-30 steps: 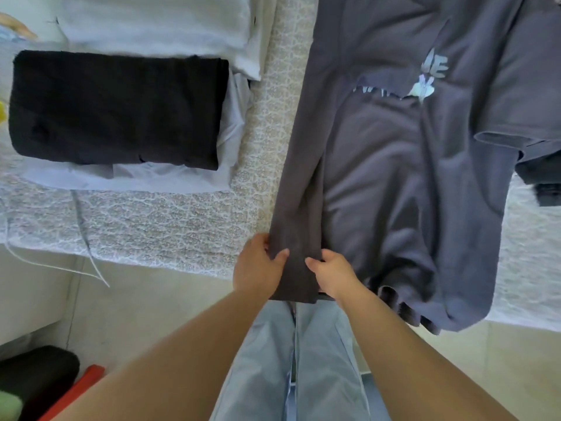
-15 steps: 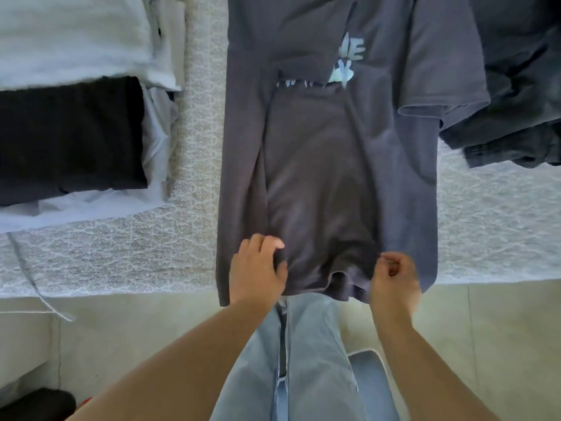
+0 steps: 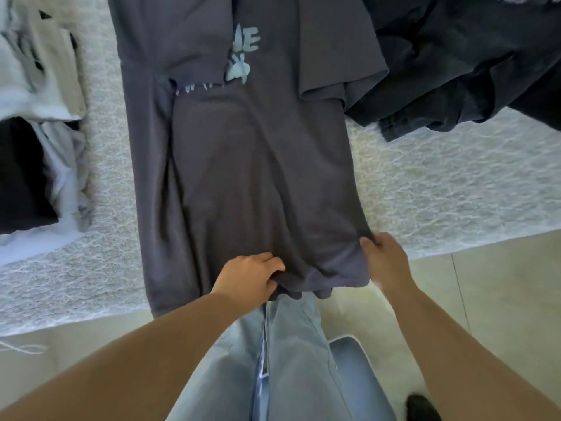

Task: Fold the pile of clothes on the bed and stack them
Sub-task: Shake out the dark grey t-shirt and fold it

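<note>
The grey T-shirt (image 3: 255, 177) lies lengthwise on the bed (image 3: 455, 192), hem hanging over the near edge. The left hand (image 3: 249, 276) grips the middle of the hem, while the right hand (image 3: 384, 256) pinches its unfolded right corner. Folded clothes (image 3: 27, 171) sit to the left, and a dark pile (image 3: 470, 62) waits to the right above the tiled floor (image 3: 501, 299).

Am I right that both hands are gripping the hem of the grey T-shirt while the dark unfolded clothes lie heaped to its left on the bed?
Not quite: the head view shows the dark unfolded clothes heaped to the right of the grey T-shirt, not the left. The rest holds: the left hand and right hand both grip its hem on the bed.
</note>
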